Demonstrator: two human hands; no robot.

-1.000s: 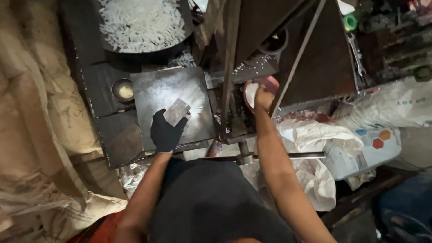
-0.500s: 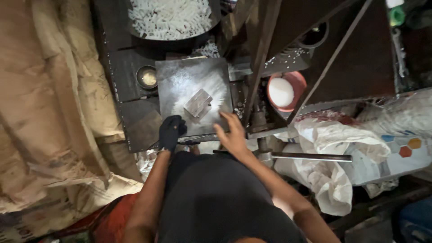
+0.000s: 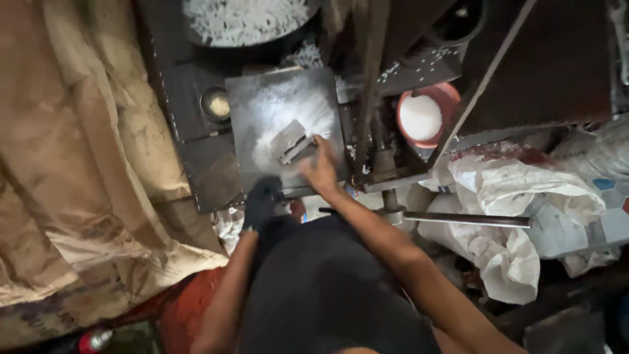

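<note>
— Where is the small metal block (image 3: 291, 142) compared with the fingers?

— It lies on the powdered metal plate (image 3: 262, 111), tilted, just left of the right hand (image 3: 321, 172). The fingertips (image 3: 319, 141) reach its right end; they look loosely spread and laid flat, not pinched round it. Whether they quite touch it, I cannot tell, as the hand is blurred.

— And the other hand?

— The left hand (image 3: 262, 200) wears a dark glove and sits at the near edge of the plate, below the block and apart from it. It looks curled over the edge; I cannot tell whether the fingers grip anything.

— What is the plate resting on?

— A dark, grimy bench (image 3: 190, 98). White powder is spread over the middle of the plate, thickest around the block.

— And the room?

— Dim and crowded. Brown sacks (image 3: 78, 164) are heaped along the left side. Crumpled white bags (image 3: 517, 196) lie on the right.

— What else is close by?

— A small round cup (image 3: 216, 103) just left of the plate. A dark pan of white strips (image 3: 242, 19) stands beyond it. A red bowl of white powder (image 3: 424, 117) stands to the right.

— Anything in the way?

— An upright metal post (image 3: 370, 85) stands between the plate and the bowl, just beside the right hand. A steel bar (image 3: 468, 219) runs across below it, near the right forearm.
</note>
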